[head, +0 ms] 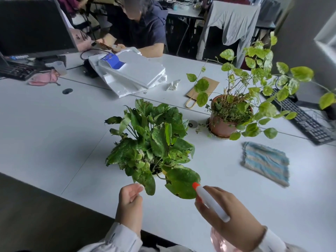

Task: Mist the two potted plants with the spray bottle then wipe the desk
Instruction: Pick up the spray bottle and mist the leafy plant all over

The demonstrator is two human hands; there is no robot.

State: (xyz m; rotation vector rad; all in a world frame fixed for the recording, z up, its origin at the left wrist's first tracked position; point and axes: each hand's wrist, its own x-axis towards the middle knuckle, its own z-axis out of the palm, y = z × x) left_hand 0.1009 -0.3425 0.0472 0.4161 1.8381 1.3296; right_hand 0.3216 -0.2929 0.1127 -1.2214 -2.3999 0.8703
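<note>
Desk (54, 133) takes up most of the view, white and broad, with both plants standing on it. The near plant (152, 142), dark-leaved, sits right in front of the person. The far plant (236, 110), in a clay pot, stands well apart behind it to the right. The cloth (266, 163) lies flat on the desk at the right with no hand on it, so wiping looks not yet begun. The right hand (234, 220) is wrapped round the spray bottle (211, 202), its orange nozzle just beside the near plant's big front leaf. The left hand (130, 202) is loosely half-curled and holds nothing, just beside a leaf tip. I'd judge misting is on the first plant; whether its leaves are wet I cannot tell.
</note>
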